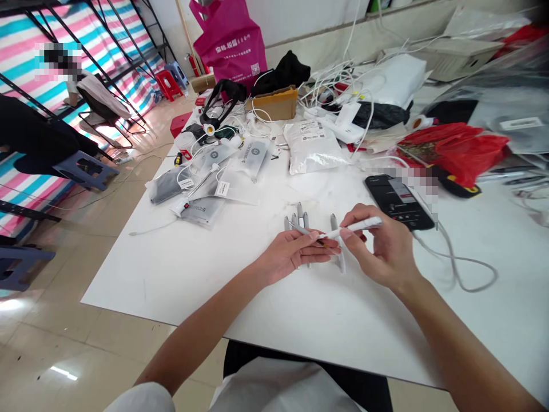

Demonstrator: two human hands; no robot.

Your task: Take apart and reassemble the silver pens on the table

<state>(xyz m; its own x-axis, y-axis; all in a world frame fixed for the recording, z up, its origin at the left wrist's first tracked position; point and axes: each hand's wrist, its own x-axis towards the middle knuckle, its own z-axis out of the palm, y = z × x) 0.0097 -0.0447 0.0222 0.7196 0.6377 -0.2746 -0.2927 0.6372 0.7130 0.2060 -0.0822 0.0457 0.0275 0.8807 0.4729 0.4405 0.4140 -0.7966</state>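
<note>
My right hand (386, 252) pinches a white pen (366, 224) between thumb and fingers. The pen's left end meets the thumb of my left hand (281, 257), which is held palm up. A slim grey pen part (301, 229) with a dark, thin end lies across the left fingers under the thumb; its exact form is partly hidden. On the table just beyond my left hand lie several grey-and-white pens (300, 214), side by side and partly covered by the fingers. Another pen (333, 222) lies apart, between my two hands.
A phone (398, 203) with a cable (454, 269) rests on the white table (193, 286) at right. Plastic pouches (201, 209), a white package (315, 146), tangled cables and a red bag (463, 151) lie farther back. A person (30, 131) sits at far left.
</note>
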